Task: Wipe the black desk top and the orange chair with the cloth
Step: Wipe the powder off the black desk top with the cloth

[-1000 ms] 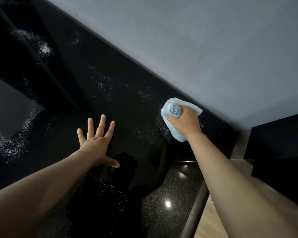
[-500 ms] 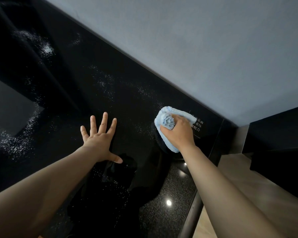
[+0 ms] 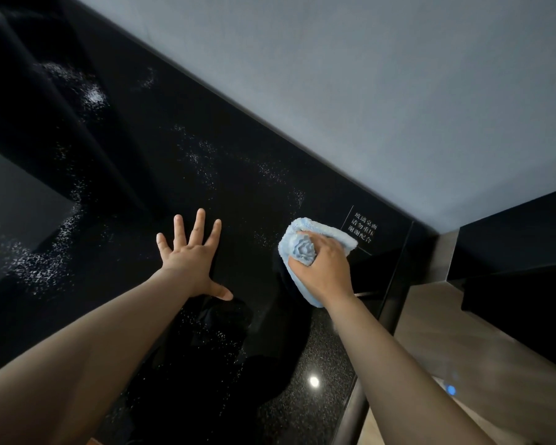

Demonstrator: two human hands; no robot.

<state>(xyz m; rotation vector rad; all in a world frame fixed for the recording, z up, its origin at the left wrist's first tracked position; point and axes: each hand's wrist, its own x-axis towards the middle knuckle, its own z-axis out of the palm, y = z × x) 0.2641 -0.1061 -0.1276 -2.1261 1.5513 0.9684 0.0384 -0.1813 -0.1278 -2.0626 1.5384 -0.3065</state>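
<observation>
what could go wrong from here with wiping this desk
1. The left hand lies flat on the glossy desk top, and the printed notice beside the cloth seems to warn against heavy pressure on glass; leaning could stress it or leave smears.
2. The right hand grips the cloth bunched up, so it may scatter the white specks, and the patches far left could be missed.

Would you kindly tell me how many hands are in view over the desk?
2. The left hand lies flat, fingers spread, on the black desk top; the right hand grips the blue cloth to its right, near the printed label. No others show.
</observation>
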